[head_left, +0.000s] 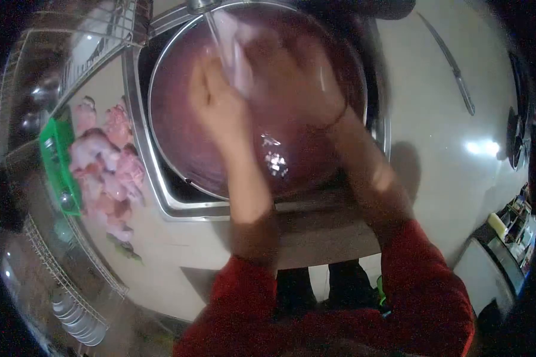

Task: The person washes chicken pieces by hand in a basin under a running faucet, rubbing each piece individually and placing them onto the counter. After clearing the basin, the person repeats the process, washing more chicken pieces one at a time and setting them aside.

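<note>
Both my hands are over a large round basin (161, 146) of pinkish water set in a steel sink. A pale raw chicken piece (242, 68) is between them, under the stream from the tap (202, 5). My right hand (301, 80), smeared by motion, has its fingers closed at the upper end of the piece. On the other side, my left hand (217, 98) is close against the piece with its fingers bent and blurred; I cannot tell whether they grip it. A dark band circles my right wrist.
Several raw chicken pieces (104, 169) lie heaped on the counter left of the sink, beside a green plastic tray (56, 163). A knife (455, 71) rests on the right counter. Wire racks (71, 35) stand at the left, with stacked bowls (80, 321) lower down.
</note>
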Motion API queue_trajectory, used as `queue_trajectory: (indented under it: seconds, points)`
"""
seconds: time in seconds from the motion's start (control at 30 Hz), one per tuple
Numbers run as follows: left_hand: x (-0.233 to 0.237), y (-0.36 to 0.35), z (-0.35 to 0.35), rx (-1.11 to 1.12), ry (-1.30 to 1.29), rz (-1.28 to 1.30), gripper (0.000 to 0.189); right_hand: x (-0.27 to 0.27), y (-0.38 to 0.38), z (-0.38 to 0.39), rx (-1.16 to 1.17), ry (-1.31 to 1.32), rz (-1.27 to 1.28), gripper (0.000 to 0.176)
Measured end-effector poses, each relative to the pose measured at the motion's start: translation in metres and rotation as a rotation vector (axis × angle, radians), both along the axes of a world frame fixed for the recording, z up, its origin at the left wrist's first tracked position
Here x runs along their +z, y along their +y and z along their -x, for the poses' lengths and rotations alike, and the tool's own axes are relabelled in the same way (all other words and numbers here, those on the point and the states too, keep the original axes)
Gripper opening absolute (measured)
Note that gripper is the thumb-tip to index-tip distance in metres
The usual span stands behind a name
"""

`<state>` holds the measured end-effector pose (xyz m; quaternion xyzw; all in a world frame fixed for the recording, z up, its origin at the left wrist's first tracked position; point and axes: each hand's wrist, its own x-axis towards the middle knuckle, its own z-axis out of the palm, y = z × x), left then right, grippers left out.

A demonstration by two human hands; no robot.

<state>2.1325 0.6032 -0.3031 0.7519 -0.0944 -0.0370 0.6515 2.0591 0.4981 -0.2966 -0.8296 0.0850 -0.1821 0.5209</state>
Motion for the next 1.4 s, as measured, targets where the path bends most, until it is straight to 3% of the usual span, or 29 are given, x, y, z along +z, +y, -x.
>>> queue_trajectory:
  seconds: [0.07,0.1,0.17,0.33,0.4,0.47,0.5,0.53,0.57,0.6,0.63,0.7,0.83,0.9,1.0,1.07,1.13,1.2,1.23,1.27,1.3,1.33,1.37,1.4]
  points:
    - [0.003,-0.007,0.005,0.005,-0.047,0.045,0.026,0.002,-0.010,-0.003,-0.111,-0.152,-0.010,0.034]
    - [0.002,-0.009,0.008,0.009,-0.101,0.090,0.026,0.007,-0.015,0.001,-0.108,-0.156,-0.013,0.034]
    - [0.005,-0.003,0.006,0.008,0.000,0.194,0.024,0.021,-0.019,0.011,-0.088,-0.082,-0.416,0.035]
    - [0.008,-0.007,0.002,0.046,0.077,0.405,0.021,0.023,-0.025,0.013,-0.023,-0.211,-0.336,0.036]
    - [0.030,-0.016,0.016,0.000,0.042,0.181,0.018,0.014,-0.026,0.007,-0.009,-0.258,-0.243,0.037]
    - [0.028,-0.017,0.020,-0.095,0.144,0.136,0.016,0.001,-0.020,0.004,0.006,-0.298,-0.159,0.037]
    - [0.023,-0.020,0.020,-0.038,0.110,0.199,0.014,0.002,-0.003,0.004,-0.104,-0.164,-0.614,0.031]
    - [0.018,-0.021,0.021,0.015,0.076,0.263,0.013,0.005,-0.006,0.004,-0.113,-0.162,-0.618,0.031]
    - [0.016,-0.014,0.016,-0.039,0.243,0.309,0.017,0.010,-0.014,0.004,0.022,0.006,-0.335,0.032]
    - [0.019,-0.013,0.018,-0.041,0.247,0.301,0.017,0.017,-0.017,0.003,0.161,0.171,-0.052,0.036]
    - [0.026,-0.013,0.019,0.022,0.191,0.192,0.018,0.011,-0.015,0.005,0.162,0.171,-0.060,0.036]
    - [0.030,-0.012,0.017,0.090,0.119,0.087,0.020,-0.002,-0.012,0.003,0.009,-0.122,0.065,0.040]
    - [0.021,-0.013,0.016,0.182,0.027,0.228,0.023,-0.002,-0.006,0.000,-0.066,-0.023,-0.151,0.040]
    - [0.022,-0.017,0.017,0.179,0.035,0.328,0.024,0.002,-0.004,0.001,-0.191,-0.204,-0.173,0.038]
    - [0.025,-0.019,0.015,0.199,0.059,0.376,0.026,-0.009,-0.012,0.005,-0.224,-0.062,-0.113,0.034]
    - [0.027,-0.013,0.014,0.359,0.090,0.198,0.029,-0.018,-0.019,0.008,-0.261,0.080,-0.054,0.033]
    - [0.030,-0.002,0.008,0.355,0.165,0.219,0.032,-0.014,-0.017,0.009,-0.279,0.148,-0.019,0.033]
    - [0.024,0.001,0.003,0.348,0.221,0.246,0.036,-0.005,-0.003,0.014,-0.442,-0.043,0.546,0.035]
    - [0.015,-0.001,0.001,0.349,0.162,0.315,0.036,-0.009,0.005,0.008,-0.220,-0.267,0.201,0.034]
    - [0.011,-0.003,0.004,0.352,0.112,0.373,0.037,-0.007,0.012,0.005,-0.217,-0.275,0.196,0.034]
    - [0.007,-0.010,0.006,0.431,-0.341,-0.015,0.040,-0.005,0.016,0.001,-0.074,-0.171,0.068,0.033]
    - [0.008,-0.012,0.005,0.429,-0.344,-0.008,0.040,-0.004,0.018,-0.002,0.065,-0.063,-0.056,0.033]
    - [0.010,-0.011,0.006,0.345,-0.163,0.166,0.033,-0.008,0.016,-0.007,0.068,-0.039,0.155,0.034]
    - [0.012,-0.010,0.007,0.257,0.019,0.338,0.029,-0.011,0.014,-0.005,0.063,-0.035,0.161,0.034]
